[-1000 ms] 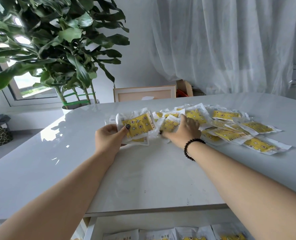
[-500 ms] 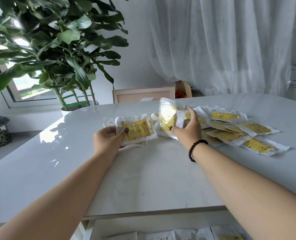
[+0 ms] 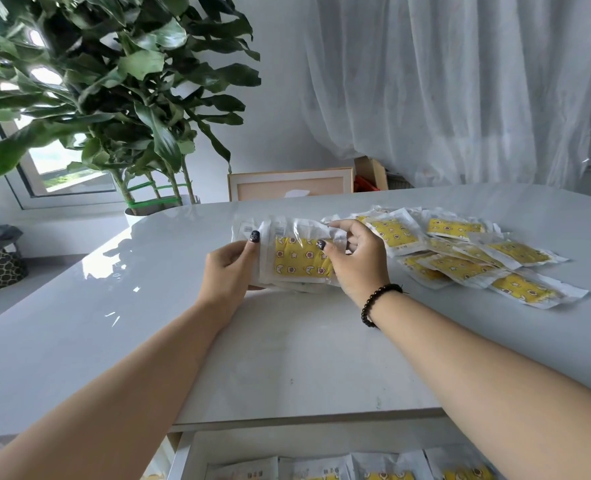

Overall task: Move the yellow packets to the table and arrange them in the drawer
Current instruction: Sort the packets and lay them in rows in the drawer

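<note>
A small stack [image 3: 299, 259] of yellow packets stands between the two hands, lifted a little above the desk [image 3: 287, 358], its long axis running left to right and its printed face turned toward the camera. The left hand [image 3: 230, 271] grips the stack's left end, thumb on the front and fingers curled behind. The right hand [image 3: 358, 259] holds the right end, thumb pressed on the yellow face, the other fingers curled over the top edge. Both hands are therefore closed on the same bundle, and neither is free. Just right of the right hand, and slightly farther, the loose packets [image 3: 470, 252] lie flat and overlapping on the desk, spread out toward the right; the right hand is plainly the nearer one to them. My judgement is that the next packet would come from that pile, added onto the stack from the right. Below the near edge of the desk the drawer [image 3: 186, 455] stands open, with a row of packets [image 3: 352, 471] already lying in it, only their upper parts in view. The stack is far from the drawer and would have to travel toward the person and down to reach it. A potted plant [image 3: 114, 98] stands beyond the desk's far left corner.
</note>
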{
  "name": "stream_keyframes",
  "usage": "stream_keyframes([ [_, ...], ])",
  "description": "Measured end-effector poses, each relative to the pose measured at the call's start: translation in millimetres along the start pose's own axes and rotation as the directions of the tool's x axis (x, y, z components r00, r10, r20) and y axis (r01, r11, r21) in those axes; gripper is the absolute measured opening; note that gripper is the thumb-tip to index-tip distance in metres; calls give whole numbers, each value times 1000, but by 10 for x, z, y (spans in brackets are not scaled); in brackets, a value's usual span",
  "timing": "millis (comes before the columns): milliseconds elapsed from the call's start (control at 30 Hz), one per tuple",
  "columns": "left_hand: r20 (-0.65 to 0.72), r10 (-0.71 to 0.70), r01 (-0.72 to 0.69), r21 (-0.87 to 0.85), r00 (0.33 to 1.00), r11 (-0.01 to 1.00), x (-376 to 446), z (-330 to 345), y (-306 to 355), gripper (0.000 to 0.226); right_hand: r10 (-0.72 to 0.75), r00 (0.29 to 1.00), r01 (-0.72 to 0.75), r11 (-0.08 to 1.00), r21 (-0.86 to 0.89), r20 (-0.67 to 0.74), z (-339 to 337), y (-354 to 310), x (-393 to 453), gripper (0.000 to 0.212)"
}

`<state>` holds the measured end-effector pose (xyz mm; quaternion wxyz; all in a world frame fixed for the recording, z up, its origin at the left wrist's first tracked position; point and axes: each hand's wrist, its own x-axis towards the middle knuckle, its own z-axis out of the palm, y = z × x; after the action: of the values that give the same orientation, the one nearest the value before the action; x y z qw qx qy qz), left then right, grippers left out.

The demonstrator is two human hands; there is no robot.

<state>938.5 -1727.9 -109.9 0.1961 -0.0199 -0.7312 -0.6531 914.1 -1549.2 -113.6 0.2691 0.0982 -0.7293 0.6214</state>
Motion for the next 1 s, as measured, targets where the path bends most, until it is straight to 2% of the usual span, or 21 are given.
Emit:
stream_keyframes([
  [67, 51, 36, -38, 53, 998, 998, -23, 5, 18, 6, -15, 999, 16, 1000, -22, 42, 6, -12, -16, 24],
  [133, 95, 73, -88, 162, 993, 983, -39, 14, 13, 15, -37, 994, 46, 995, -87, 101, 21, -13, -33, 24],
  [267, 110, 112, -139, 280, 988, 950, -38, 24, 4, 20, -100, 972, 148, 964, -221, 214, 47, 27, -65, 59],
  [333, 111, 128, -158, 330, 986, 931, -26, 25, -12, 24, -97, 962, 162, 956, -246, 256, 37, 20, -67, 65],
  [400, 115, 161, -193, 390, 980, 900, -10, 31, -36, 31, -153, 950, 241, 915, -322, 273, 20, 18, -61, 58],
  [467, 113, 191, -222, 423, 975, 878, -20, 47, -30, 25, -245, 931, 338, 857, -389, 269, -7, -5, -60, 50],
  [500, 114, 202, -232, 446, 973, 865, -29, 50, -18, 21, -270, 926, 361, 837, -411, 265, -19, -19, -65, 48],
  [567, 103, 185, -212, 491, 977, 845, -51, 54, -3, 30, -276, 925, 370, 805, -463, 260, -46, -55, -97, 47],
  [700, 101, 148, -179, 540, 984, 823, -119, 63, 23, 19, -321, 904, 427, 693, -581, 282, -90, -146, -192, 40],
  [800, 91, 121, -151, 554, 989, 819, -217, 50, 58, 14, -179, 872, 469, 573, -672, 456, -183, -416, -219, 25],
  [867, 89, 95, -129, 567, 991, 814, -342, 52, 113, 12, -52, 820, 529, 452, -719, 570, -262, -652, -196, 16],
  [933, 136, 111, -168, 554, 985, 816, -512, 60, 178, 10, 70, 754, 597, 342, -726, 653, -341, -842, -202, 14],
  [1000, 196, 147, -233, 548, 969, 803, -690, 79, 296, 16, 205, 702, 615, 307, -726, 682, -441, -953, -235, 10],
])
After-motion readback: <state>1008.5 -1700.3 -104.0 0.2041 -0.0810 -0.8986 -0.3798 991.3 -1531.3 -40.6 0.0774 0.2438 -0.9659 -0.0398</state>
